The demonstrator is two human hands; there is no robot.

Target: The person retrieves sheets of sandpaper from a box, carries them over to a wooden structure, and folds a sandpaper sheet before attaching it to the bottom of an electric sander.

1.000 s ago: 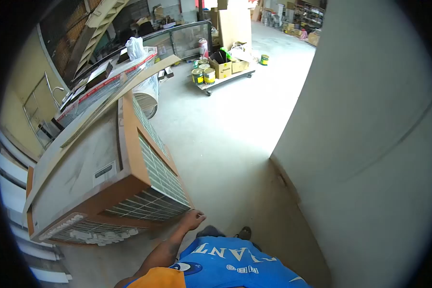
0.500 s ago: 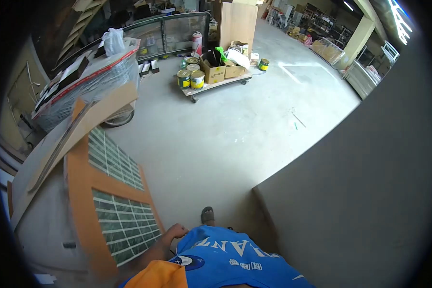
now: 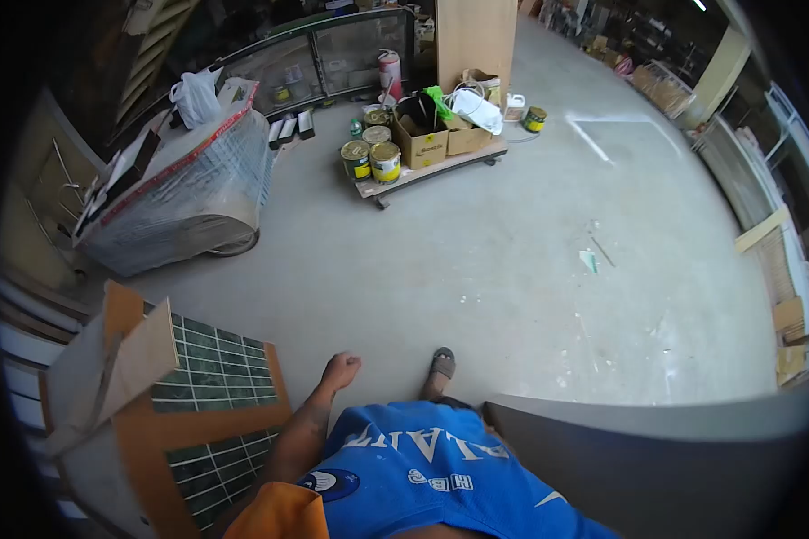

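My left hand [image 3: 342, 370] hangs beside my body over the concrete floor, its fingers curled in, with nothing showing in them. The nearest object is an orange-framed panel with green gridded panes [image 3: 220, 368], standing to the left of my arm and apart from the hand. Out of sight is my right hand. On that side a large grey panel [image 3: 656, 449] rises close to my body. My foot in a dark sandal [image 3: 442, 361] steps forward on the floor.
Ahead stands a low wheeled trolley [image 3: 440, 171] carrying paint cans [image 3: 386, 163] and cardboard boxes [image 3: 421, 144]. A plastic-wrapped stack [image 3: 189, 198] is at the left. Small debris [image 3: 588, 260] lies on the floor. Frames and boards [image 3: 773, 260] line the right side.
I have moved forward past the grey panel, which now sits lower in view and uncovers the right side. My left hand has swung forward, away from the orange-framed panel.
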